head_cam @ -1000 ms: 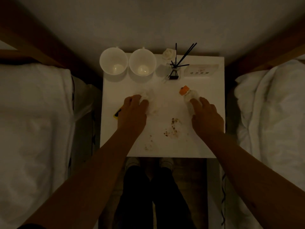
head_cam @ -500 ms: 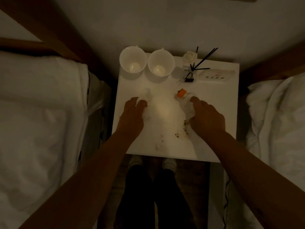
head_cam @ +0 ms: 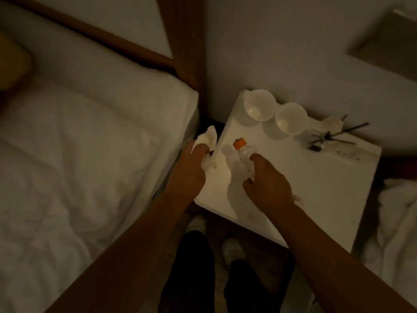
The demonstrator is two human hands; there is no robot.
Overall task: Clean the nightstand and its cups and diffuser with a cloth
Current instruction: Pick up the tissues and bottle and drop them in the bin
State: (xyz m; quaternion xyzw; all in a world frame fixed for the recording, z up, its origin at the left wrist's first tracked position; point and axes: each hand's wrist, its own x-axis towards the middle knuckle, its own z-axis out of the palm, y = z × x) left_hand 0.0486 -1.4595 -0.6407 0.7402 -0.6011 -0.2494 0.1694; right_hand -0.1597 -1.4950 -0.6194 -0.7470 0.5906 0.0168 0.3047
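Dim bedroom, nightstand between two beds.

White nightstand (head_cam: 316, 190) stands against a plain wall (head_cam: 282, 53), a bed (head_cam: 79, 154) with white sheets and a wooden headboard (head_cam: 126, 45) to its left, and more white bedding (head_cam: 399, 222) at the right edge. On the nightstand: two white cups (head_cam: 259, 107), a reed diffuser (head_cam: 325, 141), a small bottle (head_cam: 243, 152) with an orange cap. Low warm light, wood-tone floor (head_cam: 259, 245) below. Looks like a home or hotel room; cannot tell which.

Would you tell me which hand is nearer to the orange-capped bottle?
The right. The right hand grips the orange-capped bottle on the nightstand; the left hand is apart from it, at the nightstand's left edge, holding the cloth.
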